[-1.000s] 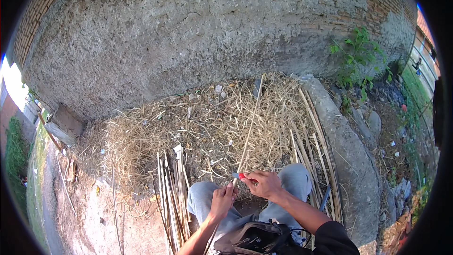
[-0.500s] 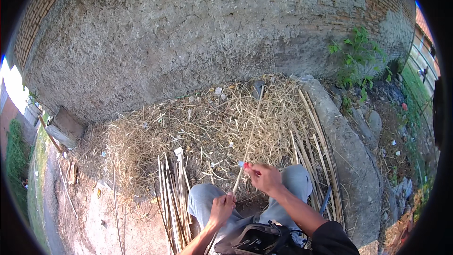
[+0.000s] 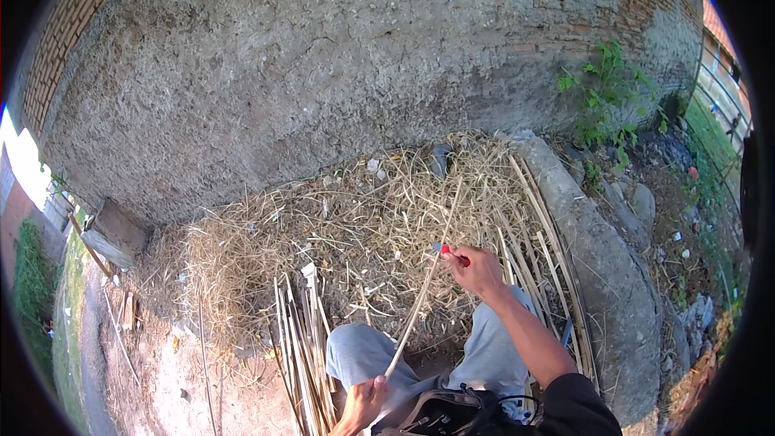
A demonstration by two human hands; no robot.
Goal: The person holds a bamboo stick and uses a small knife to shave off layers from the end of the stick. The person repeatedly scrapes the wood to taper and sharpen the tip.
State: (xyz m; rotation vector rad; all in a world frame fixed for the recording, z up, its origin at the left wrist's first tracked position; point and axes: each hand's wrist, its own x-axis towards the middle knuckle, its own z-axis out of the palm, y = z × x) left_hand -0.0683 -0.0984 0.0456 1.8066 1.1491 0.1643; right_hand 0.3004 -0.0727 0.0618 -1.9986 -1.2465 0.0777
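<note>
Left hand (image 3: 365, 402): low, at near end of the pale strip (image 3: 418, 303), forearm in from the lower edge, fingers curled, thumb on top; grip narrow, closed round the strip. Right hand (image 3: 478, 272): just right of the strip, partway up, forearm angled in from lower right, dark sleeve (image 3: 569, 408) at the elbow; grip closed on a red-handled knife (image 3: 446, 250), short grey blade pointing left across the strip. Blade contact: cannot tell for certain.

Strip is long, thin, woody-looking, near straight; runs slantwise from the left hand up and a little right, between the knees, far end over dry straw (image 3: 218, 274). Straw is tangled, tan, fibrous, spread under and both sides of the strip.

Left of strip: upright-looking bundle of slats (image 3: 300, 355), pale and dark, narrow, split-looking. Right of strip: more long tan slats (image 3: 557, 274), then a rough grey concrete edge (image 3: 593, 258), rounded, gritty. Beyond strip's far end: coarse, pitted grey wall (image 3: 323, 73); leafy green plant (image 3: 609, 97) up and right. Near strip's lower end: soft grey trousers (image 3: 355, 347), black bag (image 3: 444, 412) on the lap.
</note>
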